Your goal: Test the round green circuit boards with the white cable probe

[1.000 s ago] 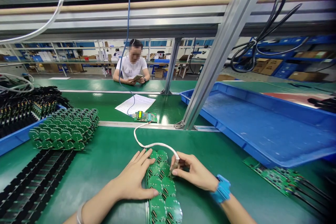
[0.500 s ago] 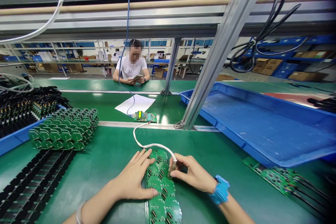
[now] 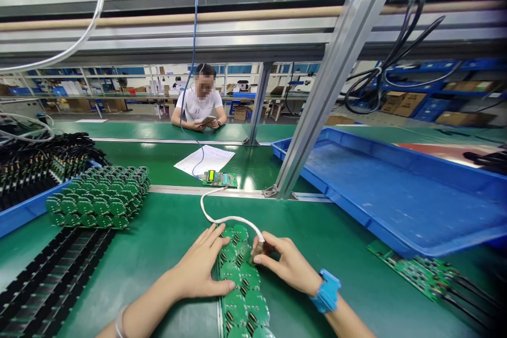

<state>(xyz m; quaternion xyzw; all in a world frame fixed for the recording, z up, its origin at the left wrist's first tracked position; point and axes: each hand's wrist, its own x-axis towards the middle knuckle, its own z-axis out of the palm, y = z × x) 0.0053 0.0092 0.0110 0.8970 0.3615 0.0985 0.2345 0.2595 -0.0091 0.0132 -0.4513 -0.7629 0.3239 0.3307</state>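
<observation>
A panel of round green circuit boards [image 3: 244, 285] lies lengthwise on the green bench in front of me. My left hand [image 3: 204, 264] rests along its left edge, fingers stretched out and the thumb lying on the boards. At the panel's upper right edge, my right hand [image 3: 283, 259] pinches a small brownish probe block [image 3: 257, 249] on the end of a white cable [image 3: 233, 218]. The block is at the boards; its underside is hidden, so I cannot tell how it touches. That cable runs back to a small circuit board with a lit yellow-green display [image 3: 212, 175].
Stacked round-board panels [image 3: 99, 195] stand at left, behind black slotted strips [image 3: 59, 274]. A blue tray [image 3: 396, 185] fills the right side, with wired green boards [image 3: 412, 269] by its near edge. A metal post [image 3: 317, 90] rises mid-bench. Across it sits a person [image 3: 200, 100] holding a phone.
My right hand has shifted slightly left with the probe block, along the panel's edge. The left hand stays on the boards, and the whole view has moved a little.
</observation>
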